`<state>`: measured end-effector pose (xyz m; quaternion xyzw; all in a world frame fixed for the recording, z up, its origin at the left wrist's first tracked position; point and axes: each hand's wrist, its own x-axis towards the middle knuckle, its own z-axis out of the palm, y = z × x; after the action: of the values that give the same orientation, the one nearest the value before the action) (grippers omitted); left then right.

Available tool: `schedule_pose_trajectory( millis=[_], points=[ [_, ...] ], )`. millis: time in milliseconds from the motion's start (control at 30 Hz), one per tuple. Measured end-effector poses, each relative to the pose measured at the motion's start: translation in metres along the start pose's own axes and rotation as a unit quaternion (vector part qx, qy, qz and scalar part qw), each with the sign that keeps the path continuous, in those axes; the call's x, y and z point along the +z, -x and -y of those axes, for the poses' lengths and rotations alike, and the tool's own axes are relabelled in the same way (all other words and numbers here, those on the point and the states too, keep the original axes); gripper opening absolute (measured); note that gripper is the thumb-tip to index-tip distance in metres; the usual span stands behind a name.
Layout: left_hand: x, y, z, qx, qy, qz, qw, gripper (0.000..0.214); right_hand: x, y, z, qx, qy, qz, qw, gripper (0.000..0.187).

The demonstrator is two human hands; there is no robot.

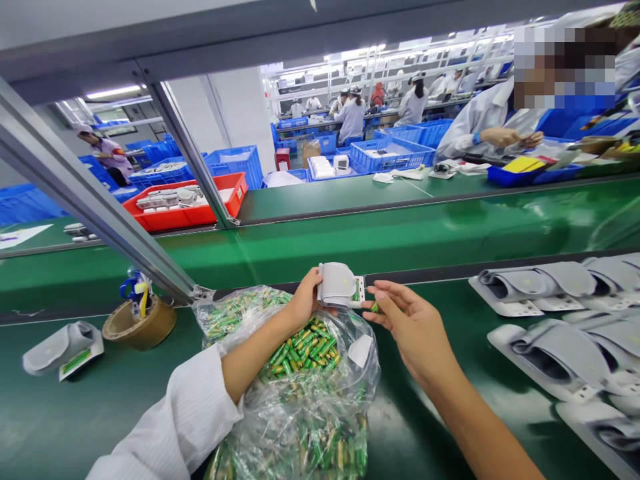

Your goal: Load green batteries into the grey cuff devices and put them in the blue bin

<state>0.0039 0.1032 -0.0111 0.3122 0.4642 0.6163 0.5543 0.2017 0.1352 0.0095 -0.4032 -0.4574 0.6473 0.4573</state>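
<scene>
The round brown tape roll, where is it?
In the head view, the round brown tape roll sits at left on the green work surface, between a folded grey fabric cuff and a clear plastic bag of green batteries.

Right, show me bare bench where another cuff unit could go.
Bare green bench shows between the right arm and the rows of grey units at right, and left of the left sleeve, nearer than the lone unit and tape roll. It is crowded mid-bench, where the bag of batteries sits beneath the left hand, and along the right edge.
</scene>
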Motion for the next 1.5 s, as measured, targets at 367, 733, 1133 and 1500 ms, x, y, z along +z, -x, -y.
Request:
schedule_pose_trajectory(
  millis=[367,733,1133,1500],
  points=[
    [0.004,0.0,0.004,0.012,0.013,-0.057,0.998,0.048,-0.009,0.005,-0.028,-0.169,0.232,0.086,0.954,0.054],
    [0.006,0.002,0.002,0.011,0.025,-0.064,0.998,0.045,-0.004,0.004,-0.015,-0.445,0.404,0.067,0.797,0.035],
    [0.0,0.001,0.004,0.013,0.044,-0.015,0.999,0.045,-0.003,0.001,-0.023,-0.33,0.348,0.123,0.869,0.02],
    [0.002,0.002,0.005,0.033,-0.009,0.017,0.999,0.044,-0.013,0.002,-0.017,-0.403,0.394,0.101,0.82,0.023]
  ],
)
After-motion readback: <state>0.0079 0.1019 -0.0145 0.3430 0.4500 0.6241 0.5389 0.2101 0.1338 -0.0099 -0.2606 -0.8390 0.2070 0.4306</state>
